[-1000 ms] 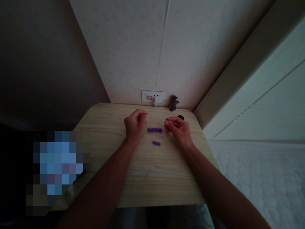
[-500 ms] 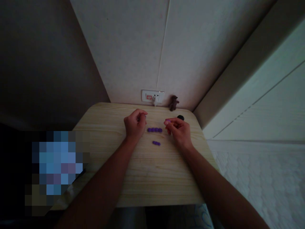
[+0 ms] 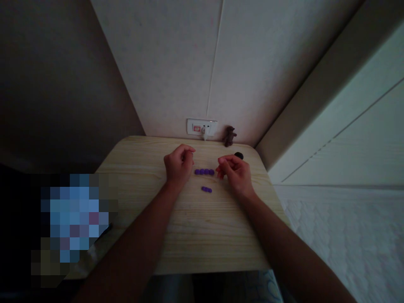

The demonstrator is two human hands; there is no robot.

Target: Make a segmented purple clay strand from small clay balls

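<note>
Several purple balls sit side by side in a row (image 3: 204, 172) on the wooden tabletop. Closer to me lies a shorter row of smaller purple balls (image 3: 206, 190), touching each other. My left hand (image 3: 178, 166) rests left of the longer row with its fingers curled closed; whatever is inside is hidden. Just right of that row, my right hand (image 3: 235, 170) is closed in a pinch, thumb against forefinger. The small purple lump it held a moment earlier is now covered by the fingertips.
A dark brown bear-like figurine (image 3: 229, 136) stands at the back near the wall. Behind my right hand is a round black object (image 3: 239, 156). A white wall socket (image 3: 202, 127) with a plug sits above the table's (image 3: 189, 248) back edge. Blurred blocks cover something at the left.
The fingers of my right hand have shifted, and the purple lump between them has gone from sight. My left hand and both rows have stayed in place.
</note>
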